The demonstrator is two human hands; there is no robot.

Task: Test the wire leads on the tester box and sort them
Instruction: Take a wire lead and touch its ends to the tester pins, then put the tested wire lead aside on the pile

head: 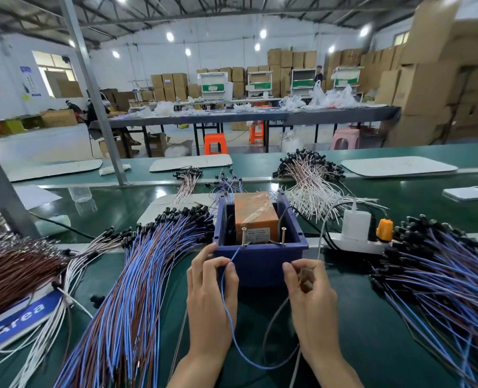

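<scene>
Tester box point(260, 264): open blue plastic bin at the centre of the green counter point(358, 331), holding a tape-wrapped orange block point(256, 217). Two brass screws point(244, 236) stand upright at its near rim. Left hand point(211, 298) pinches a thin blue lead point(229, 317) whose tip runs up to the left screw. Right hand point(310, 298), fingers curled, pinches a brown lead point(271, 323). Black-capped blue-and-brown lead bundles point(137, 289) lie left and right.
</scene>
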